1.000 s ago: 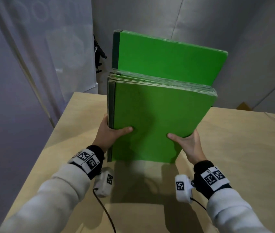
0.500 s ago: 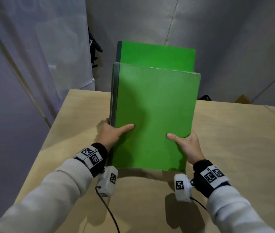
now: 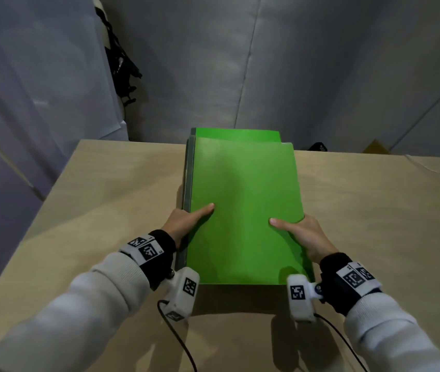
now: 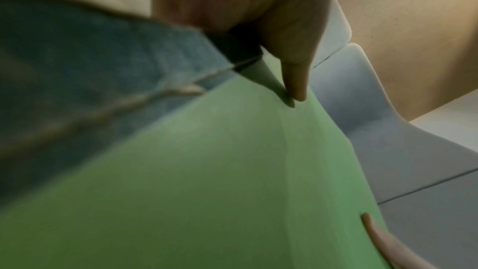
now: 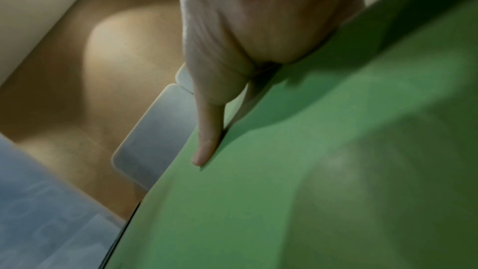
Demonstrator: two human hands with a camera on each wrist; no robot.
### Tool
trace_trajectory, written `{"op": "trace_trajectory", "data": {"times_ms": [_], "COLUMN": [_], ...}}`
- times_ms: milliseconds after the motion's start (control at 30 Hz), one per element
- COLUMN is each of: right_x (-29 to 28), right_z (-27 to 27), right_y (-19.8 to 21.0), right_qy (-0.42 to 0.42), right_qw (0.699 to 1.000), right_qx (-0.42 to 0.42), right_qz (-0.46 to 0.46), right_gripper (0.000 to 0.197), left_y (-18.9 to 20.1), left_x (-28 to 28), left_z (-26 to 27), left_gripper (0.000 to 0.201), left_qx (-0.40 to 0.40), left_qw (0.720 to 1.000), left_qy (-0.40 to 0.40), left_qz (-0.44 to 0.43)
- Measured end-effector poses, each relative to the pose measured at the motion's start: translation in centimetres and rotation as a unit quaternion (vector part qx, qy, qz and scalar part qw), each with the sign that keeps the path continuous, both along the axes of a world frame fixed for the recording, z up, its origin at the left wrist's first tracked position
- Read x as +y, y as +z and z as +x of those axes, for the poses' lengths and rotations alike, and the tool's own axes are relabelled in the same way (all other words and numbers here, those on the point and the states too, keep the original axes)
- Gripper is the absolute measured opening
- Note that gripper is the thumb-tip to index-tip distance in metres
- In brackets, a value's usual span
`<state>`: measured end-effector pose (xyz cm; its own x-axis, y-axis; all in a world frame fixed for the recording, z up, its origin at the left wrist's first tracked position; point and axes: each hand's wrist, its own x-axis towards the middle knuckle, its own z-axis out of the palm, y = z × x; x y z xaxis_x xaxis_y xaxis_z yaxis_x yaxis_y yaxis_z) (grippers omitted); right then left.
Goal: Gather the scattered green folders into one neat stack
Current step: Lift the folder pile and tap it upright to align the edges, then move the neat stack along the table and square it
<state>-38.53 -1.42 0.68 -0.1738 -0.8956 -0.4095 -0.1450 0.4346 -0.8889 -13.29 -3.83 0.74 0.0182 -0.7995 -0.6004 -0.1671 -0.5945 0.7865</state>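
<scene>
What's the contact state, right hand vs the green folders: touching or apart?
Touching. The head view shows the right hand gripping the green folders at their right edge, thumb flat on the top cover; the right wrist view confirms it.

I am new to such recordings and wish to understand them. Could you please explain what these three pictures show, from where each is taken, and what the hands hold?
No machine is here: a person works with two bare hands. The wide picture comes from a camera on the head, looking down. The other two come from a small white camera strapped at each wrist, so they show a thumb and green cover very close and blurred. The left hand and right hand hold a stack of green folders by its sides, thumbs on top, over a wooden table. The fingers underneath are hidden. One folder sticks out at the far end, so the stack is not yet neat.
</scene>
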Motion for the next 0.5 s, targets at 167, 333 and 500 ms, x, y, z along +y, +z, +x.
{"op": "trace_trajectory", "data": {"times_ms": [167, 333, 500], "right_x": [1.3, 1.9, 1.2], "right_z": [-7.0, -15.2, -22.8], "right_y": [-0.5, -0.8, 0.5], "right_qy": [0.016, 0.051, 0.14], "right_qw": [0.998, 0.988, 0.965], "right_qx": [0.028, 0.074, 0.128], "right_qz": [0.061, 0.122, 0.181], "right_gripper": [0.106, 0.133, 0.138], "left_y": [-1.0, -2.0, -2.0], "left_x": [0.3, 0.6, 0.1], "left_z": [-6.7, -14.1, -21.3], "left_gripper": [0.064, 0.061, 0.055], "left_qx": [0.004, -0.076, -0.109], "left_qw": [0.997, 0.985, 0.974], "left_qy": [-0.068, -0.126, -0.173], "left_qz": [0.047, 0.085, 0.094]}}
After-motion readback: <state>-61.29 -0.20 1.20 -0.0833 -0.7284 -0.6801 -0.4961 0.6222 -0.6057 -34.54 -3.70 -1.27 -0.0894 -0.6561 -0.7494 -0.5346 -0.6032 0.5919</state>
